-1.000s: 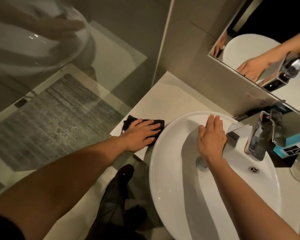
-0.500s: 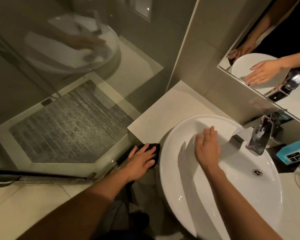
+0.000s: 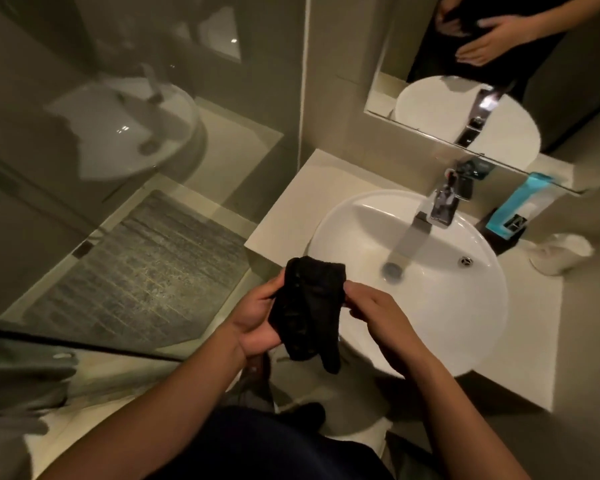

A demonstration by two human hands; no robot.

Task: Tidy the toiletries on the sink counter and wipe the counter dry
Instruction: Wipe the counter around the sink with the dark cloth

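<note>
A black cloth (image 3: 307, 310) hangs in the air in front of the white basin (image 3: 465, 306), off the pale counter (image 3: 291, 202). My left hand (image 3: 257, 323) holds its left side from below. My right hand (image 3: 374, 311) pinches its right edge with the fingertips. At the counter's back right lean a teal and white toiletry box (image 3: 520, 206) on a dark base and, beside it, a white crumpled item (image 3: 561, 252). Small dark items (image 3: 465, 178) stand behind the tap.
A chrome tap (image 3: 437, 209) juts over the basin, with a mirror (image 3: 499, 64) above it. A glass shower screen (image 3: 136, 133) stands on the left, with a grey mat (image 3: 146, 271) behind it. The counter's front edge (image 3: 465, 393) is close to my body.
My left hand lifted the black cloth off the counter's left part. My right hand left the basin rim and took hold of the cloth. The view pulled back and up.
</note>
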